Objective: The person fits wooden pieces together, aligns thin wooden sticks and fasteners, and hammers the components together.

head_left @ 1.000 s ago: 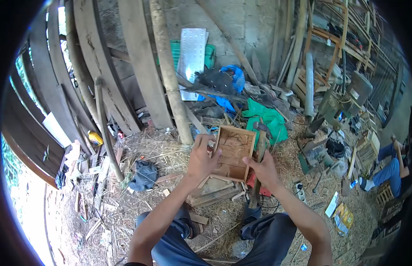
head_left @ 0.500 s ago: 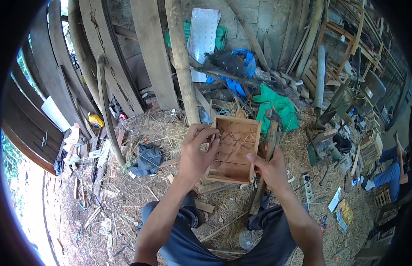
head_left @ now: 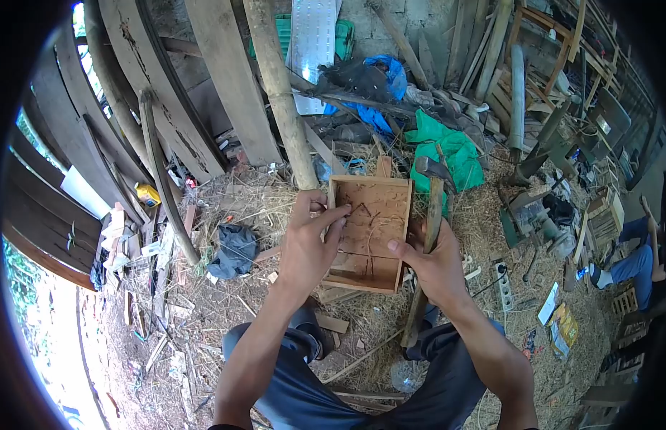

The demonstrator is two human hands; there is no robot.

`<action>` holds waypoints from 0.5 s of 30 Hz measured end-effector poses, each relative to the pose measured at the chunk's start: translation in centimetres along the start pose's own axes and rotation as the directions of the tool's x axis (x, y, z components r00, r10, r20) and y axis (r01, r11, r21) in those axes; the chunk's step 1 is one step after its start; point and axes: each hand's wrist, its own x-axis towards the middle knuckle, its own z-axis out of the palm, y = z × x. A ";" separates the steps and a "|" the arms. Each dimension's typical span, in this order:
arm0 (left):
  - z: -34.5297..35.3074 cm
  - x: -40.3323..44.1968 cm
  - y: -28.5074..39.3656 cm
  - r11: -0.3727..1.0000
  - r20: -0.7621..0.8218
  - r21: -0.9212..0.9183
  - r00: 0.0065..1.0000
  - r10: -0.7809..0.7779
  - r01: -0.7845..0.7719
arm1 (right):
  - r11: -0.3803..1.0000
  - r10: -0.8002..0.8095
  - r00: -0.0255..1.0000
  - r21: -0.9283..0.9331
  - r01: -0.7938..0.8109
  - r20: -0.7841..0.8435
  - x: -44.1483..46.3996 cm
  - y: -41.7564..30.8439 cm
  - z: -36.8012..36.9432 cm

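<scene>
A shallow wooden box [head_left: 369, 289], its open side facing me, is tilted up between my hands. Thin dark nails and a light stringy strand lie inside it. My right hand [head_left: 434, 261] has its thumb on the box's right wall. That same hand also grips the wooden handle of a hammer [head_left: 434, 208], whose metal head points up beside the box. My left hand [head_left: 309, 240] is at the left wall, index finger and thumb a little apart over the box's inside near the nails. Nothing shows between those fingertips.
Straw and wood scraps cover the ground. A black plastic bag [head_left: 234, 251] lies left, a green sheet [head_left: 451, 154] beyond the box. A bamboo post [head_left: 281, 93] stands ahead. A power strip [head_left: 504, 287] lies right, and another person's leg [head_left: 630, 266] shows far right.
My left index finger and thumb have spread apart and reach slightly farther over the box's inside. The box has shifted a little left and up in view, with the hammer still alongside.
</scene>
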 end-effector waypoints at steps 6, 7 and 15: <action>0.1 0.6 0.4 0.979 0.006 -0.197 0.998 -0.059 0.059 | 1.000 0.020 1.000 0.018 -0.020 0.003 0.2 0.4 -0.7; 0.2 0.7 0.3 0.979 0.004 -0.197 0.998 -0.059 0.058 | 0.999 0.030 0.999 0.037 -0.029 -0.014 0.2 0.4 -0.7; -0.6 0.4 -0.2 0.989 0.053 -0.144 0.997 0.050 -0.042 | 0.998 0.069 0.997 0.015 -0.068 -0.040 0.1 -0.3 -0.5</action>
